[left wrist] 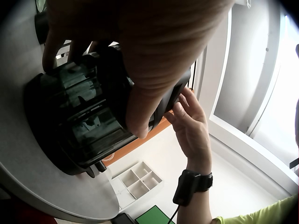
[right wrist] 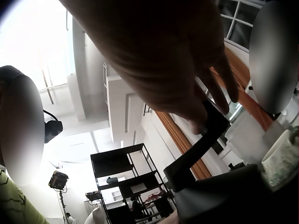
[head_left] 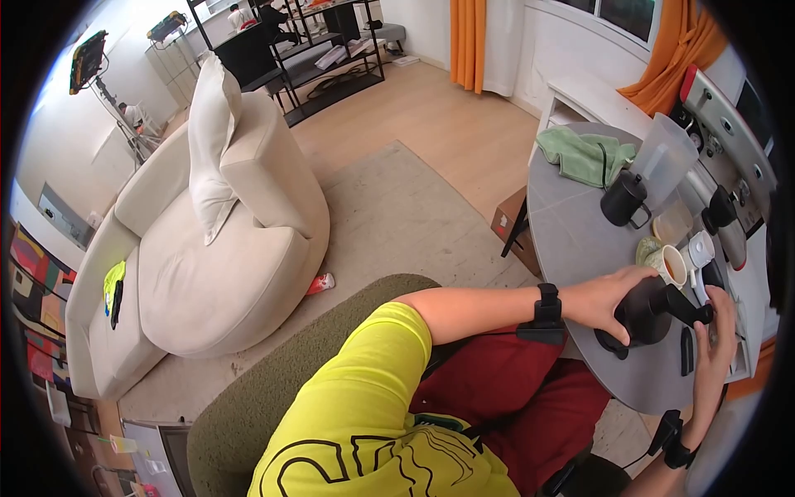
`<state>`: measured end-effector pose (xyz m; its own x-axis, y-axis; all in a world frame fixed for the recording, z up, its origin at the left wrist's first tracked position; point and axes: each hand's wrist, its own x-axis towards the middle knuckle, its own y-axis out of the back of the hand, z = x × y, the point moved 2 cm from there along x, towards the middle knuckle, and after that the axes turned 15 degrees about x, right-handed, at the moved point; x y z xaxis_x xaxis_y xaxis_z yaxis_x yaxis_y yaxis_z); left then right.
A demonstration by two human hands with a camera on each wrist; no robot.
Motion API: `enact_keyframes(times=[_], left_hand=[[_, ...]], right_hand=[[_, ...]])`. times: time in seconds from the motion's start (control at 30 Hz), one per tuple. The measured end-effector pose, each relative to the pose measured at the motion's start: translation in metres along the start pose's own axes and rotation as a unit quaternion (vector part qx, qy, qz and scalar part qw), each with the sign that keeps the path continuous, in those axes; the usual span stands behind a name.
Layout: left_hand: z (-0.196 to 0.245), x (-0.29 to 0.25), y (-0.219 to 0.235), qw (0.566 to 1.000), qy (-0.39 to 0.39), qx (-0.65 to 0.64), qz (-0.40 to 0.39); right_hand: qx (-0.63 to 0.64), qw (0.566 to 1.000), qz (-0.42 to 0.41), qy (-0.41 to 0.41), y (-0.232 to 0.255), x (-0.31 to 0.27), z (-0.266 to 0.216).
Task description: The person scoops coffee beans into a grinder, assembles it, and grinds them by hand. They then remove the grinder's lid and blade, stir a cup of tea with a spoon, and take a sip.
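A black hand coffee grinder (head_left: 638, 319) with a crank on top stands near the front of the grey oval table (head_left: 571, 240). My left hand (head_left: 598, 305) grips its upper body from the side, thumb and fingers spread around it. Dark see-through panels show on the grinder body (left wrist: 88, 112) in the left wrist view, its base down on the tabletop. My right hand (head_left: 719, 335) pinches the outer end of the crank handle (head_left: 686, 306) between thumb and fingers. The crank arm (right wrist: 198, 154) rises from the dark lid in the right wrist view.
Behind the grinder are a cup (head_left: 671, 263), a black pitcher (head_left: 623, 200), a green cloth (head_left: 580, 157) and a tall clear container (head_left: 667, 153). A slim black item (head_left: 687, 352) lies right of the grinder. A cream sofa (head_left: 224, 273) stands to the left.
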<state>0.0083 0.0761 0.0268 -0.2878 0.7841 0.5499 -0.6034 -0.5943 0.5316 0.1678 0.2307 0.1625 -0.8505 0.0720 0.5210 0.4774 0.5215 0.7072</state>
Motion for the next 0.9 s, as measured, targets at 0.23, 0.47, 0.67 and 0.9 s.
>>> enact_keyframes(times=[0.23,0.47,0.67,0.9], left_hand=[[0.0,0.0,0.0,1.0,0.003,-0.002,-0.001],[0.0,-0.001,-0.001,1.0,0.005,-0.007,-0.002],[0.002,-0.002,0.003,1.0,0.005,-0.017,-0.004],[0.005,0.001,0.006,1.0,0.012,0.012,-0.014]], right_hand=[[-0.029,0.994,-0.057,-0.091,0.004,-0.004,0.012],[-0.024,0.999,-0.032,-0.023,0.005,-0.005,0.001],[-0.029,0.996,-0.033,-0.077,0.005,0.0,0.008],[-0.022,0.999,0.021,-0.012,-0.004,0.001,-0.019]])
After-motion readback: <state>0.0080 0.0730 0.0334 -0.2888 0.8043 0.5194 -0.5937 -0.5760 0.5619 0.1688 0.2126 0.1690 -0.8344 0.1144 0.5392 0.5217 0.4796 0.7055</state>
